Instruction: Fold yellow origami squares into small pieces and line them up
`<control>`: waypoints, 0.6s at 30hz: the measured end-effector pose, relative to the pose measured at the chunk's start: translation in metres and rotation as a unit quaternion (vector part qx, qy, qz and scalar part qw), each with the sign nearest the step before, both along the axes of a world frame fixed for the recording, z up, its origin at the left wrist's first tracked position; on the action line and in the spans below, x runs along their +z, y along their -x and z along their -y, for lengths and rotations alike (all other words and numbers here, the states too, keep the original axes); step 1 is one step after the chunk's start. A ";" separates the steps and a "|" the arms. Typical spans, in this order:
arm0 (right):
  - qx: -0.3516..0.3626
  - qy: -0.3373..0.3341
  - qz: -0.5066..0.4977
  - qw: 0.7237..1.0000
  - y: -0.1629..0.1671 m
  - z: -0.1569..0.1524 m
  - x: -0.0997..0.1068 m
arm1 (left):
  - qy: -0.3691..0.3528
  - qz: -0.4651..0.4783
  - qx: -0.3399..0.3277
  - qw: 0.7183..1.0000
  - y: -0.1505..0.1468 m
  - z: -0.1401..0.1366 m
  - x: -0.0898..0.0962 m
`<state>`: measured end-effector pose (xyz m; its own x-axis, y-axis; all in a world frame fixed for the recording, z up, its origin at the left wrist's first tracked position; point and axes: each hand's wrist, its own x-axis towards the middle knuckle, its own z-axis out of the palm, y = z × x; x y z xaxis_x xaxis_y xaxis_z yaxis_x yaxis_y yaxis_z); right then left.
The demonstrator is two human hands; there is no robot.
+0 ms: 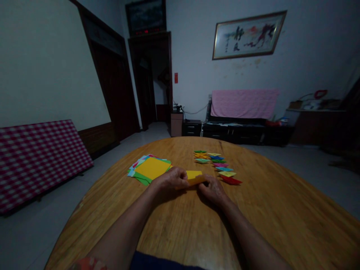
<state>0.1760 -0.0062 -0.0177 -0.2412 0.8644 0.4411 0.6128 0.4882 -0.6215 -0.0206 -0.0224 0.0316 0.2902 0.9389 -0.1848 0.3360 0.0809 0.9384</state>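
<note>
A yellow sheet of paper (194, 174), partly folded, is held between my two hands just above the wooden table (180, 232). My left hand (177, 177) has its fingers closed on the sheet's left end. At the other end, my right hand (213, 189) pinches the paper between thumb and fingers. Beside my left hand lies a loose stack of coloured square papers (152, 167), a yellow one on top. Beyond my right hand sit several small folded paper boats (225, 168) in two rows, with a red paper boat (231, 180) nearest.
A checkered panel (42, 157) leans at the left. Across the room, a low black cabinet (233, 132) stands under a pink cloth (244, 104) covering something. A doorway (156, 82) opens at the back, and a framed picture (249, 35) hangs on the wall.
</note>
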 end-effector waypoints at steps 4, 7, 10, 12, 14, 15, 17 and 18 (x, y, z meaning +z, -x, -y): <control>0.018 0.032 -0.042 0.998 -0.001 0.003 0.006 | -0.026 0.081 -0.013 0.996 0.004 0.003 -0.004; 0.014 0.046 -0.102 0.994 -0.002 0.003 0.006 | -0.057 0.116 0.015 0.992 0.006 0.005 -0.004; 0.010 0.072 -0.153 0.986 -0.004 0.002 0.001 | -0.063 0.114 0.029 0.991 0.007 -0.003 -0.003; 0.001 0.085 -0.187 0.979 -0.006 0.001 -0.003 | -0.066 0.052 0.070 0.994 0.006 -0.011 -0.005; -0.016 0.088 -0.225 0.970 -0.008 -0.001 -0.008 | -0.066 0.029 0.115 0.991 0.003 -0.019 -0.009; -0.023 0.089 -0.241 0.966 -0.008 -0.002 -0.010 | -0.066 0.031 0.130 0.989 0.001 -0.022 -0.012; -0.032 0.088 -0.263 0.960 -0.009 -0.003 -0.011 | -0.065 0.044 0.143 0.987 -0.002 -0.027 -0.018; -0.034 0.085 -0.268 0.959 -0.009 -0.003 -0.011 | -0.063 0.052 0.139 0.987 -0.003 -0.029 -0.021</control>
